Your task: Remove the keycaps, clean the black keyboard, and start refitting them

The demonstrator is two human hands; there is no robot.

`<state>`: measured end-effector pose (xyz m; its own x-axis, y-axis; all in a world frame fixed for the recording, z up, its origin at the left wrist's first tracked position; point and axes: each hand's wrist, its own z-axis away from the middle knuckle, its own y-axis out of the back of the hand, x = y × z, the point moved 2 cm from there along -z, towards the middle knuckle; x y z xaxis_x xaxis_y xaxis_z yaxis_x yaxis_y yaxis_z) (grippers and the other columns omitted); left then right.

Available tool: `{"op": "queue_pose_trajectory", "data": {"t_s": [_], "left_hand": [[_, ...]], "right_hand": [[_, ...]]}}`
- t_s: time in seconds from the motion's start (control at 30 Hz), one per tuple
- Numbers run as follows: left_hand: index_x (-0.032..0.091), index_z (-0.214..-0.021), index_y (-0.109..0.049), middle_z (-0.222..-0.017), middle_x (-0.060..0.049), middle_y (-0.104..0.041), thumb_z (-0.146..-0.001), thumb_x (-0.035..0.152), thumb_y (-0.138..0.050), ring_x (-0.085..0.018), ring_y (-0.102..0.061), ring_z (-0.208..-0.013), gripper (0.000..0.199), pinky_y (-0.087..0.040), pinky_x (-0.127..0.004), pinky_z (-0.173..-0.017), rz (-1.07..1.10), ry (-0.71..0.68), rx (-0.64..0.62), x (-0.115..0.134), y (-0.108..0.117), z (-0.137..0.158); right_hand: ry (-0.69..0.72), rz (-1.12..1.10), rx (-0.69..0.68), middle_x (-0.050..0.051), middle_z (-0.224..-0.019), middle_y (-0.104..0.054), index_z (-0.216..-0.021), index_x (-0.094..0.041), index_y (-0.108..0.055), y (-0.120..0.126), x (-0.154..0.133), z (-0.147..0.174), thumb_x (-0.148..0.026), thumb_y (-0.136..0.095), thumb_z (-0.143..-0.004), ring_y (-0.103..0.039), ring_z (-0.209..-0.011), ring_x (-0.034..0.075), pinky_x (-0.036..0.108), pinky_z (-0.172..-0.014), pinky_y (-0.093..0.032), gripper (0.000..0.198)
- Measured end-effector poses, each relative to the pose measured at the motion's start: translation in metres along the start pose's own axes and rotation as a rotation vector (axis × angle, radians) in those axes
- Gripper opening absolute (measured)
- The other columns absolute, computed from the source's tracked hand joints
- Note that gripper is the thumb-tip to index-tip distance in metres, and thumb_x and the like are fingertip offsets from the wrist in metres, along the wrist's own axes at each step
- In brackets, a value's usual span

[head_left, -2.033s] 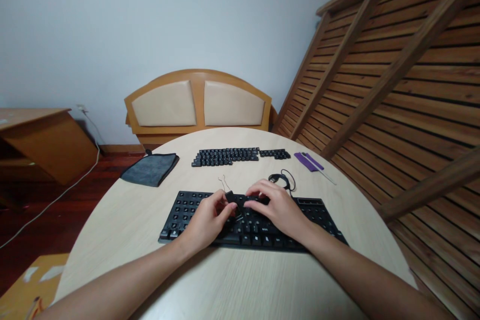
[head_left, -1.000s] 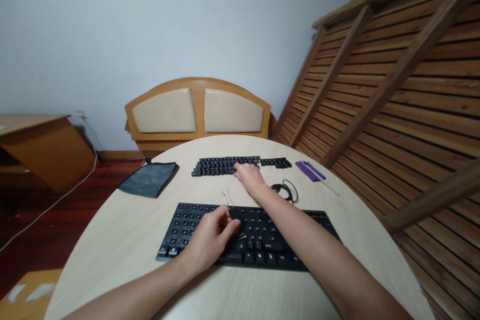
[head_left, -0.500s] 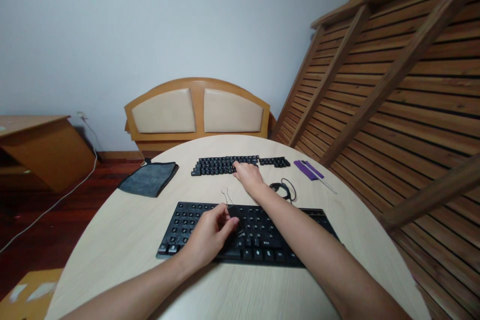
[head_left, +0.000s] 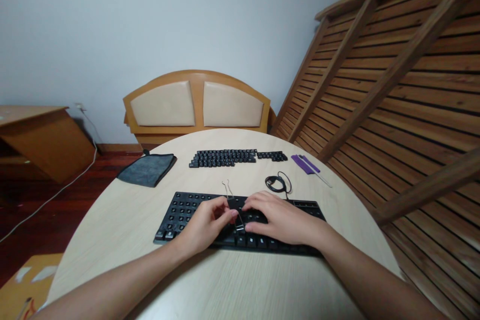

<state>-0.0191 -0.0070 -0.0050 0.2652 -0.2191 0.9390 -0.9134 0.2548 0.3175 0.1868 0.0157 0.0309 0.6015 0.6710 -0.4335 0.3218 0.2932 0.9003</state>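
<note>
A black keyboard [head_left: 183,208] lies on the round table, its left part stripped of most keycaps and its bottom row still carrying several. Pinched between the thumb and fingers of my left hand [head_left: 205,224] is a wire keycap puller [head_left: 235,204] with a black handle; its thin wire prongs point up and away. My right hand [head_left: 273,217] rests over the middle of the keyboard, thumb and fingers apart, beside the puller. Loose black keycaps [head_left: 221,158] lie in rows behind the keyboard, with a smaller group [head_left: 272,155] at their right.
A coiled black cable [head_left: 275,183] lies behind the keyboard. At the right are a purple cloth [head_left: 304,165] and a thin metal rod tool [head_left: 323,180]. A grey cloth pouch [head_left: 148,170] sits at the left. A slatted wooden frame [head_left: 393,100] leans beside the table [head_left: 112,240].
My right hand has come back from the rows of loose keycaps to the keyboard beside my left hand. The left hand keeps the keycap puller. The view has shifted slightly.
</note>
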Motion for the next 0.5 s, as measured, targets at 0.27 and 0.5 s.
{"op": "queue_pose_trajectory", "data": {"t_s": [0.27,0.5], "left_hand": [[0.016,-0.078,-0.062,-0.072,-0.001,-0.061,-0.093,0.038,-0.057,-0.016,-0.052,-0.069,0.027,-0.040,-0.027,-0.065,-0.042,0.004,-0.026,0.003,-0.001,0.004],[0.017,-0.079,-0.062,-0.071,-0.001,-0.062,-0.090,0.041,-0.058,-0.016,-0.054,-0.067,0.027,-0.042,-0.027,-0.062,-0.072,0.036,-0.054,0.004,0.006,0.002]], "right_hand": [[0.009,-0.066,-0.047,0.012,-0.155,-0.040,-0.142,-0.023,-0.050,-0.029,0.003,0.013,-0.061,-0.073,-0.077,-0.024,-0.148,0.033,0.056,-0.121,-0.017,0.079],[0.023,-0.075,-0.005,0.010,-0.155,-0.041,-0.140,-0.024,-0.053,-0.035,-0.001,0.007,-0.060,-0.072,-0.078,-0.026,-0.148,0.032,0.056,-0.122,-0.014,0.073]]}}
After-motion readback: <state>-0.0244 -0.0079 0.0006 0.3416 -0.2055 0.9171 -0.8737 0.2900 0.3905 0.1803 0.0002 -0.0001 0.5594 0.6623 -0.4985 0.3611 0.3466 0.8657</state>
